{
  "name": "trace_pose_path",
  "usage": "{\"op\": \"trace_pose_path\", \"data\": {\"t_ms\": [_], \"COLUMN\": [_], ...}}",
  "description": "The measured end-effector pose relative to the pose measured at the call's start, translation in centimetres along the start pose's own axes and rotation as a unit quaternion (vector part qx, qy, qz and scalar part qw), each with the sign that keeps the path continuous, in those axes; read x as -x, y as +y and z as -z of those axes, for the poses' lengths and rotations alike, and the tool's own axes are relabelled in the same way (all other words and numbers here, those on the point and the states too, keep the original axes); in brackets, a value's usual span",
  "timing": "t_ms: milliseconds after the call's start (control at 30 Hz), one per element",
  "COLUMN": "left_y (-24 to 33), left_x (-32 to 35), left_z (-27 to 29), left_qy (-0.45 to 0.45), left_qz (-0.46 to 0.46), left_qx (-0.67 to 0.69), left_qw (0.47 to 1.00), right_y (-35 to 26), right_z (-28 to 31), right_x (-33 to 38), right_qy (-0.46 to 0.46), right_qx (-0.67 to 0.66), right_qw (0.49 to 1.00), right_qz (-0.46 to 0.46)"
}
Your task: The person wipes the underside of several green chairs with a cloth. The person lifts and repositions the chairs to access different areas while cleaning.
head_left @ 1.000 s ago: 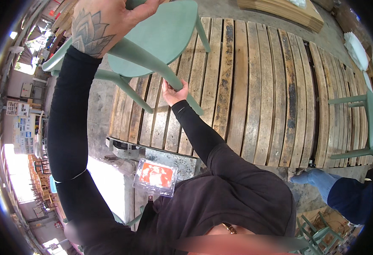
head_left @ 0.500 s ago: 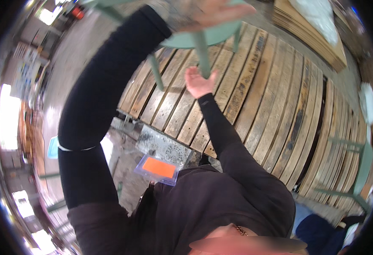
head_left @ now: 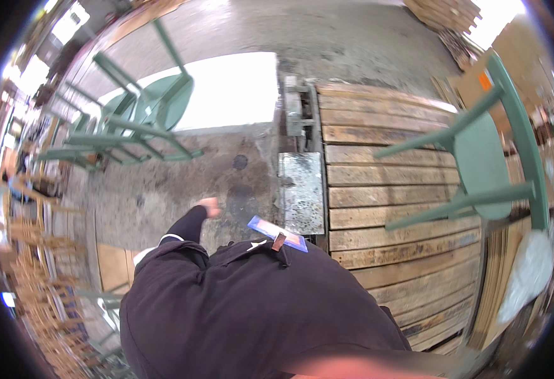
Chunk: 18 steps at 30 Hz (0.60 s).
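Left grip (head_left: 210, 207) hangs near a plastic badge holder (head_left: 300, 244) containing a card (head_left: 267, 227).

I saw grey concrete floor (head_left: 359, 44) past the far edge of the slatted wooden platform (head_left: 378, 297), flat cardboard (head_left: 494, 278) along its right edge, wooden chairs (head_left: 37, 252) well off its left edge, and bright light at a window (head_left: 71, 22).
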State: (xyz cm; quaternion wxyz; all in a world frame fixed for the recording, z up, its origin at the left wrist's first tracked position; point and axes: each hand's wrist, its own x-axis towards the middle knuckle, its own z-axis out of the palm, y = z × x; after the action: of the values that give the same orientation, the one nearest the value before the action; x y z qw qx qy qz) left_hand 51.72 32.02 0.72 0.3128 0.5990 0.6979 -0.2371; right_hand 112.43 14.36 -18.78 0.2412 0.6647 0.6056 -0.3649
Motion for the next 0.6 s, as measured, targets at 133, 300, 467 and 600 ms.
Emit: {"op": "trace_pose_path", "data": {"t_ms": [133, 300, 467, 600], "left_y": [-15.1, -24.1, -22.4, -22.1], "left_x": [8.1, 15.2, 11.9, 10.9], "left_z": [1.0, -9.5, -14.4, -17.2], "left_qy": [0.118, 0.238, 0.029, -0.007], "left_qz": [0.347, 0.403, 0.187, -0.033], "left_qx": [0.179, 0.361, 0.412, 0.391], "left_qw": [0.913, 0.806, 0.891, 0.92], "right_y": [-3.4, -10.4, -32.1, -53.4], "right_z": [0.7, 10.4, 15.9, 15.3], "right_x": [0.7, -4.4, -12.4, -13.0], "right_qy": [-0.014, 0.17, 0.127, 0.203], "right_qx": [0.117, -0.141, -0.524, -0.184], "right_qw": [0.993, 0.973, 0.839, 0.916], "right_qz": [0.013, -0.063, 0.079, 0.294]}}
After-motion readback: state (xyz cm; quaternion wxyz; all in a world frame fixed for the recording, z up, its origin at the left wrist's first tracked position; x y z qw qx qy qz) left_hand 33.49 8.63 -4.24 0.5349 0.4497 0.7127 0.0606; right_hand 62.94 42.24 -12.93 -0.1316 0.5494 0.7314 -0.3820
